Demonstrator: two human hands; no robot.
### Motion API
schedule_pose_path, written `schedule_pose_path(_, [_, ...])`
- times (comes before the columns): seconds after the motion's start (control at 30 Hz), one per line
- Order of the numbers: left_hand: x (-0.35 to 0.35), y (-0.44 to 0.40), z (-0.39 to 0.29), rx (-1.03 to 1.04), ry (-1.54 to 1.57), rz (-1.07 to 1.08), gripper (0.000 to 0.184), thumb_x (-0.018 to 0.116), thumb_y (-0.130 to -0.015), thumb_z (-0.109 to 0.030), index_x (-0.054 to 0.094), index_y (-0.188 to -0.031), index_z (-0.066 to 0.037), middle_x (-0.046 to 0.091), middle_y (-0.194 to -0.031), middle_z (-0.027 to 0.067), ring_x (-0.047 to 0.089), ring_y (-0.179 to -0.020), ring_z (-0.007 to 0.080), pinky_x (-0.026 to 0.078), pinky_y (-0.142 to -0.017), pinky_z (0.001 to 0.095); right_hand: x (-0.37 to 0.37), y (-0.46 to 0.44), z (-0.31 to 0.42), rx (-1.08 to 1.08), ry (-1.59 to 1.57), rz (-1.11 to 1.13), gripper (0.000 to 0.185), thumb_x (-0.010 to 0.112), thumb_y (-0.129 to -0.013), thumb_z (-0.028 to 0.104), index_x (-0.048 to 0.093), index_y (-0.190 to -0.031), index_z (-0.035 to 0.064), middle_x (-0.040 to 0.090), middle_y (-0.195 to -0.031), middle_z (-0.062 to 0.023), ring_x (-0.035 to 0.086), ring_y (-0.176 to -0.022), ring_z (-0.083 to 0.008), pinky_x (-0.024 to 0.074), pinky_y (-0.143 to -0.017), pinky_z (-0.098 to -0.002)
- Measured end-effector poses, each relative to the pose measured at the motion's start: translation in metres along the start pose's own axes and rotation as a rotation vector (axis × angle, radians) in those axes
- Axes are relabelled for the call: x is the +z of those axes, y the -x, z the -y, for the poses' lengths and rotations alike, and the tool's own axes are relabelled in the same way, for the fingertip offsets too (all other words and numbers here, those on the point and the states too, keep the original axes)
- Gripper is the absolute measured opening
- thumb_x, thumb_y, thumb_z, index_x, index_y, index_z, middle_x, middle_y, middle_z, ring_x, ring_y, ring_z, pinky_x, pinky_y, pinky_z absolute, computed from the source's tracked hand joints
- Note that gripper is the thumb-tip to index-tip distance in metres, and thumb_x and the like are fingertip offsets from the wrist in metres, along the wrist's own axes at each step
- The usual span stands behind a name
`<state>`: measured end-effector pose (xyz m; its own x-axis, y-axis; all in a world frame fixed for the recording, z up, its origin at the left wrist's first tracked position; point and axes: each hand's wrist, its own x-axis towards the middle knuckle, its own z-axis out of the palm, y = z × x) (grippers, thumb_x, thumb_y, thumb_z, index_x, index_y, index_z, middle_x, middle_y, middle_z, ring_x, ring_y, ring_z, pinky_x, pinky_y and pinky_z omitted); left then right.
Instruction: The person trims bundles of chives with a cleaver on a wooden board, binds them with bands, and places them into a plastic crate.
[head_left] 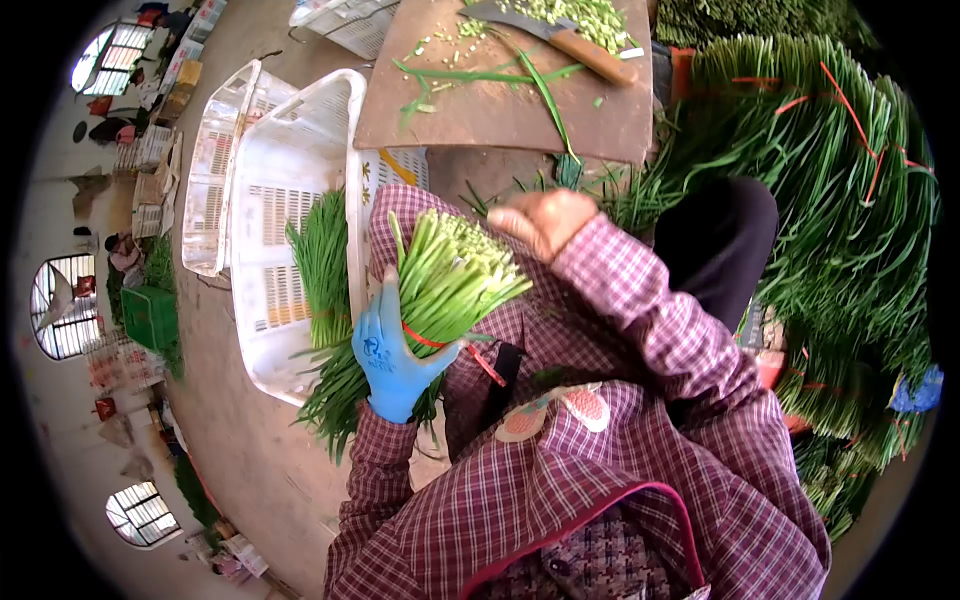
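Note:
My left hand (pixel 392 350), in a blue glove, is wrapped round a thick bunch of garlic chives (pixel 455 280). A red band (pixel 424 338) circles the bunch beside my fingers. The pale cut ends point up and to the right, while the dark leaves hang down past my wrist. My bare right hand (pixel 550 222) is just right of the cut ends and apart from them, below the cutting board's near edge. Motion blurs it, so whether its fingers hold anything is unclear.
A wooden board (pixel 480 115) carries a knife (pixel 550 38) and chopped stem ends. On the left, a white crate (pixel 262 345) contains another chive bunch (pixel 325 265). Large heaps of chives (pixel 800 150) line the right side. A green crate (pixel 150 318) stands far left.

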<state>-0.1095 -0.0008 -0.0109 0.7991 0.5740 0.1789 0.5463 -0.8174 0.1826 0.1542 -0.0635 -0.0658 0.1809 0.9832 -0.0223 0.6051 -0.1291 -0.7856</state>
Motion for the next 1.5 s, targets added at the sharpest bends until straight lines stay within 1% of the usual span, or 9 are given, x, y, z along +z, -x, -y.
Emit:
schedule_pose_path(0.2, [0.002,0.010,0.016,-0.025,0.110,-0.031,0.109,0.086,-0.059,-0.044,0.034,-0.142,0.003,0.048,-0.136,0.0226,0.053,-0.117,0.0382,0.042,-0.097,0.0470,-0.001,0.005,0.039,-0.661,-0.300,-0.268,0.039,0.045,-0.097,0.046,0.064,-0.114,0.0162,0.064,-0.107,-0.0074,0.062,-0.094,-0.0259,0.0532,-0.084,-0.0404])
schedule_pose_path(0.37, [-0.001,0.009,0.016,-0.046,0.216,-0.042,0.110,0.087,-0.058,-0.044,0.034,-0.142,0.004,0.050,-0.133,0.0234,0.053,-0.116,0.0390,0.043,-0.097,0.0473,-0.004,-0.005,-0.008,0.330,0.204,0.498,0.050,0.040,-0.095,0.055,0.063,-0.121,0.0193,0.064,-0.116,-0.0098,0.062,-0.110,-0.0258,0.0516,-0.091,-0.0395])
schedule_pose_path(0.5, [-0.001,0.003,0.012,-0.033,0.216,-0.041,0.110,0.087,-0.056,-0.042,0.035,-0.140,0.006,0.053,-0.127,0.0253,0.055,-0.113,0.0394,0.044,-0.096,0.0473,-0.010,0.002,0.049,-0.532,-0.365,-0.412,0.037,0.049,-0.098,0.036,0.065,-0.113,0.0073,0.065,-0.107,-0.0147,0.063,-0.099,-0.0322,0.0504,-0.089,-0.0413])
schedule_pose_path(0.57, [0.000,0.000,0.012,-0.017,0.245,-0.052,0.108,0.087,-0.057,-0.041,0.036,-0.139,0.006,0.053,-0.127,0.0253,0.055,-0.113,0.0394,0.044,-0.096,0.0475,0.000,0.005,0.037,-0.601,-0.368,-0.087,0.036,0.048,-0.098,0.035,0.064,-0.115,0.0083,0.064,-0.112,-0.0128,0.061,-0.107,-0.0288,0.0478,-0.096,-0.0388])
schedule_pose_path(0.7, [-0.003,0.004,0.016,-0.009,0.197,-0.015,0.107,0.087,-0.058,-0.042,0.036,-0.140,0.004,0.051,-0.130,0.0246,0.054,-0.116,0.0393,0.045,-0.096,0.0475,0.013,-0.011,-0.014,0.518,0.139,0.314,0.035,0.048,-0.096,0.038,0.067,-0.110,0.0125,0.067,-0.101,-0.0096,0.065,-0.097,-0.0296,0.0522,-0.085,-0.0393])
schedule_pose_path(0.9, [0.001,0.002,0.013,0.010,0.130,-0.034,0.110,0.087,-0.057,-0.041,0.033,-0.142,0.004,0.051,-0.128,0.0225,0.053,-0.114,0.0363,0.043,-0.096,0.0451,0.015,0.002,0.029,-0.647,-0.341,-0.394,0.025,0.053,-0.094,0.032,0.067,-0.104,0.0129,0.067,-0.101,-0.0085,0.065,-0.092,-0.0267,0.0554,-0.079,-0.0378])
schedule_pose_path(1.03, [0.000,0.001,0.013,0.037,0.114,-0.050,0.110,0.087,-0.057,-0.042,0.034,-0.142,0.003,0.052,-0.124,0.0220,0.055,-0.110,0.0365,0.044,-0.094,0.0457,0.011,-0.013,-0.028,0.371,0.318,0.433,0.029,0.054,-0.094,0.034,0.069,-0.105,0.0127,0.069,-0.095,-0.0139,0.066,-0.096,-0.0265,0.0534,-0.084,-0.0380])
schedule_pose_path(1.13, [-0.001,0.003,0.008,-0.040,0.118,-0.017,0.106,0.085,-0.059,-0.045,0.036,-0.140,0.002,0.049,-0.135,0.0200,0.052,-0.118,0.0366,0.043,-0.096,0.0463,-0.010,0.007,0.011,-0.069,0.008,-0.302,0.025,0.056,-0.093,0.032,0.069,-0.097,0.0110,0.068,-0.086,-0.0120,0.067,-0.083,-0.0304,0.0543,-0.078,-0.0404])
schedule_pose_path(1.5, [-0.001,-0.001,-0.001,-0.084,-0.024,0.075,0.106,0.083,-0.060,-0.051,0.036,-0.141,-0.001,0.048,-0.132,0.0196,0.051,-0.118,0.0356,0.041,-0.097,0.0468,-0.017,-0.009,0.089,-0.302,0.083,-0.334,0.042,0.070,-0.078,0.049,0.063,-0.087,0.0087,0.060,-0.080,-0.0082,0.061,-0.084,-0.0272,0.0531,-0.070,-0.0397])
